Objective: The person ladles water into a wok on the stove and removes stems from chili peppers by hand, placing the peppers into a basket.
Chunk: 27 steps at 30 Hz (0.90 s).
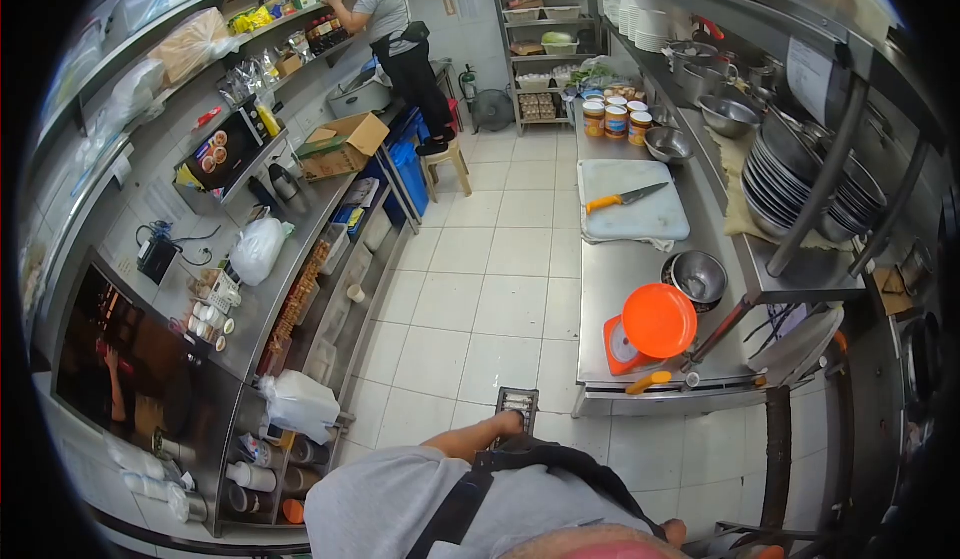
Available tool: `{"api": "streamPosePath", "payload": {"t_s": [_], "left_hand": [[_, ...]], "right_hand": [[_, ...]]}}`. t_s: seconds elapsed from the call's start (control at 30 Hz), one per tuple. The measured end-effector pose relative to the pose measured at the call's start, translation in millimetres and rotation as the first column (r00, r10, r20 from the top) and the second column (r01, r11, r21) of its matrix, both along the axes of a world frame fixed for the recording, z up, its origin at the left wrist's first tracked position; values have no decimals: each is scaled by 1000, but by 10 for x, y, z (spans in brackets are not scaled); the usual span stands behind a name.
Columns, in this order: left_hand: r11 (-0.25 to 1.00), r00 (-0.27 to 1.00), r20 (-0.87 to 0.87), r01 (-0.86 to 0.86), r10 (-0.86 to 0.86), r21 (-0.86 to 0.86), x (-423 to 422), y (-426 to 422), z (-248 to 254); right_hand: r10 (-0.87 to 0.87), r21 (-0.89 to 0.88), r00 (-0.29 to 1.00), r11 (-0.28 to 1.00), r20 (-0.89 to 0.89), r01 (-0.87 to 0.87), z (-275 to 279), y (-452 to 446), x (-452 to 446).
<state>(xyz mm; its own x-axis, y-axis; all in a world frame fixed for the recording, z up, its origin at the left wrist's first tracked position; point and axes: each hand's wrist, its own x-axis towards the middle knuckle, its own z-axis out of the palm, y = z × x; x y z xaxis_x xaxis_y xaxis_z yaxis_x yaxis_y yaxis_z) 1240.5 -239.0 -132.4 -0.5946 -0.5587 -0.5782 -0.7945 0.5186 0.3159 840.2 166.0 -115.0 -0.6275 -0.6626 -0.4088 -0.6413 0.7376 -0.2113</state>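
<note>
My left hand (510, 423) reaches out low in front of my body, its fingers closed at the near edge of a dark rectangular tray-like thing (518, 400). Pale, shiny strips lie across that thing, but its kind is too small to make out. Only a little of my right hand (675, 532) shows beside my body at the bottom, and its fingers are hidden. On the steel counter (595, 309) to the right stands an orange kitchen scale (620, 347) with a round orange pan (660, 321). Behind it are a metal bowl (699, 277) and a white cutting board (634, 174) bearing an orange-handled knife (627, 198).
A co-worker (385, 19) stands on a stool (446, 164), reaching to the upper shelf. Several jars (615, 119) sit on the far counter; stacked plates (790, 184) fill the right shelf. A cardboard box (343, 146) and white bag (262, 249) rest on the left counter. Tiled floor (500, 304) runs between.
</note>
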Motion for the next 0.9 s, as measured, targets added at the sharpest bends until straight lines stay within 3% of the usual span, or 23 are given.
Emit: {"api": "streamPosePath", "payload": {"t_s": [0.1,0.17,0.3,0.33,0.4,0.47,0.5,0.57,0.63,0.67,0.73,0.77,0.8,0.83,0.9], "left_hand": [[998,997,-61,-43,40,-50,-205,-198,200],[999,999,-38,-14,12,-48,-259,-281,363],[995,998,7,-56,57,-83,-114,-161,570],[994,994,-88,-72,64,-88,-17,-46,690],[995,991,108,-73,80,-61,234,32,396],[982,965,205,-177,162,59,470,301,601],[990,969,227,-117,98,75,707,381,358],[991,963,270,-49,13,127,1102,587,74],[980,963,267,-99,51,173,1275,728,164],[976,964,261,-108,56,191,1359,768,182],[962,972,227,-116,59,246,1480,807,181],[954,978,206,-103,45,282,1507,792,168],[944,983,181,-74,16,321,1487,764,156],[931,987,156,-26,-33,364,1424,731,133],[894,985,107,78,-139,442,1240,633,80]], "right_hand": [[-57,22,998,998,-37,58,0,56,-33],[-213,-79,976,973,53,217,153,-149,75],[-89,-163,993,981,82,102,131,-636,269],[-24,-204,991,978,131,51,92,-769,308],[54,-252,982,968,182,-7,35,-1007,338],[167,-326,971,940,174,-103,11,-1234,398],[136,-294,973,953,184,-77,120,-1347,447],[58,-226,950,974,307,14,-235,-1509,359],[300,-253,954,923,4,-289,-461,-1544,276],[243,-216,968,950,58,-225,-672,-1531,236],[292,-293,953,907,-81,-302,-955,-1377,214],[131,-240,991,962,-4,-128,-642,-1347,294],[117,-245,992,962,-41,-124,-320,-1296,365],[98,-330,990,936,-97,-125,-400,-1216,381],[39,-105,998,994,40,-35,166,-1114,484]]}}
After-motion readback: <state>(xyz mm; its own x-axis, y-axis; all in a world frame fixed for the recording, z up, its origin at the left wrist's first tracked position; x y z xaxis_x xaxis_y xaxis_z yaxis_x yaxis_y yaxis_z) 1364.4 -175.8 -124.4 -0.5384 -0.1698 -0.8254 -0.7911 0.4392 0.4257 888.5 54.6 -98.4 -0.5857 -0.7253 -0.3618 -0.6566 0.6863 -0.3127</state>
